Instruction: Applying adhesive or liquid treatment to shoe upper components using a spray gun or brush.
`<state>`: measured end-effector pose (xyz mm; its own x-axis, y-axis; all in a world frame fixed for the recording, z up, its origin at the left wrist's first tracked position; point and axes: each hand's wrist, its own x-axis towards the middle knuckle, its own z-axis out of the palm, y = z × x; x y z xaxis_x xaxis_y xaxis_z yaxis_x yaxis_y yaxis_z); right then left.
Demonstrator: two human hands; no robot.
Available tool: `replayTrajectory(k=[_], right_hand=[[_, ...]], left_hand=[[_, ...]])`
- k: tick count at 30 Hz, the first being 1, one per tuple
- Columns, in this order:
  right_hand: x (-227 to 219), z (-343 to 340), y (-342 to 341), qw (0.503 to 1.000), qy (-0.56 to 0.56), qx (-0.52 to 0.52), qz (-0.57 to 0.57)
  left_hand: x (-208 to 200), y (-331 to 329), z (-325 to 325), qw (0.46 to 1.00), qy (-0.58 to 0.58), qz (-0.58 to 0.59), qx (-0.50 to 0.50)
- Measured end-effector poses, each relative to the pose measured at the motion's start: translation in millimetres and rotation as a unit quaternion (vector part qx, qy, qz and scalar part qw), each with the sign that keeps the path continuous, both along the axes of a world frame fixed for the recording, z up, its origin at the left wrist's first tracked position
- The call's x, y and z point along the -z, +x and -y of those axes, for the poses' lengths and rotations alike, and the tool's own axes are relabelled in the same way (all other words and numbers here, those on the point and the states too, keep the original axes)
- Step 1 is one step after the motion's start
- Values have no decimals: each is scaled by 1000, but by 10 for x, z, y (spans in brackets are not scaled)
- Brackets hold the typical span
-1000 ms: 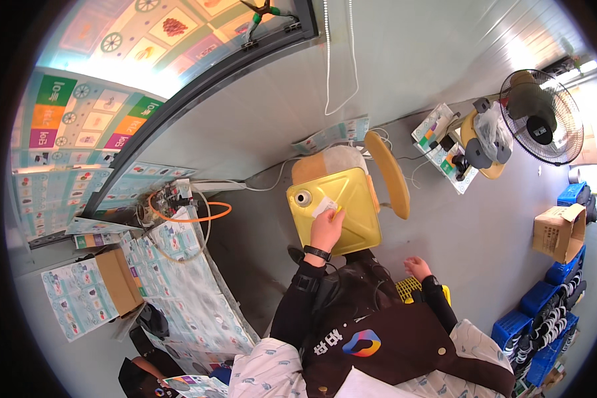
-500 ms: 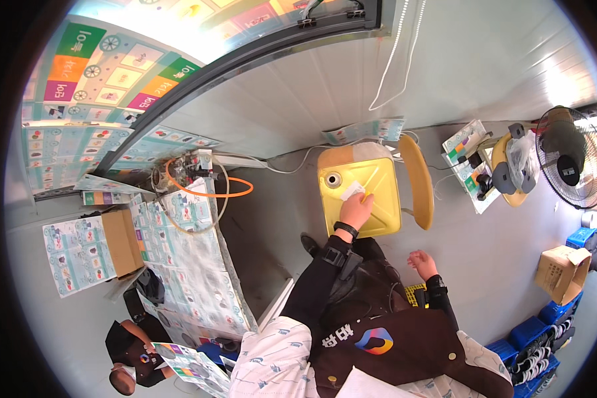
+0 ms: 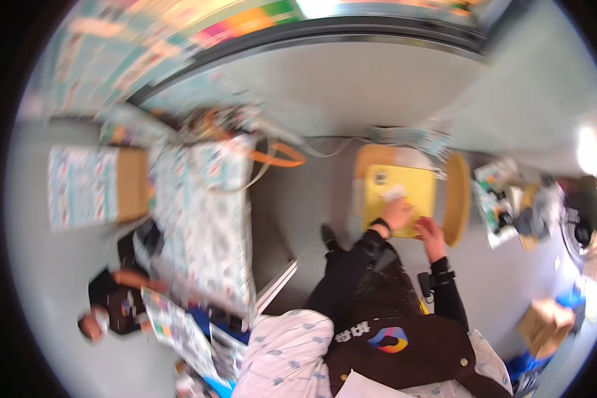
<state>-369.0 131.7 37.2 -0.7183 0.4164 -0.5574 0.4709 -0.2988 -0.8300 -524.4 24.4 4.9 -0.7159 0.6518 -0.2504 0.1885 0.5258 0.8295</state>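
Note:
A yellow metal can with a square top and a round opening at its far left corner rests on a wooden chair. My left hand is over the middle of the can's top, fingers closed on a small white piece; blur hides whether it is cloth or paper. Close by, my right hand is over the can's near right edge. Its fingers are blurred, and I cannot tell whether they touch the can or hold anything.
Left stands a table covered with printed sheets, an orange hose at its far end. Beyond it another person handles a printed sheet. A fan and a cardboard box are on the right; a wall rises behind the chair.
My right hand has come up from beside my lap to the can, close to my left hand. The left hand still has the white piece. The view has swung, shifting the scene.

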Motion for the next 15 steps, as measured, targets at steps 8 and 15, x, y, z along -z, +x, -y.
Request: replayTrajectory(k=[8, 15], right_hand=[[685, -196, -72, 991, 33, 32, 122], [661, -182, -438, 984, 13, 56, 171]], left_hand=[[-788, -544, 2639, 946, -138, -132, -261], [-405, -504, 6270, 657, -543, -3, -523]])
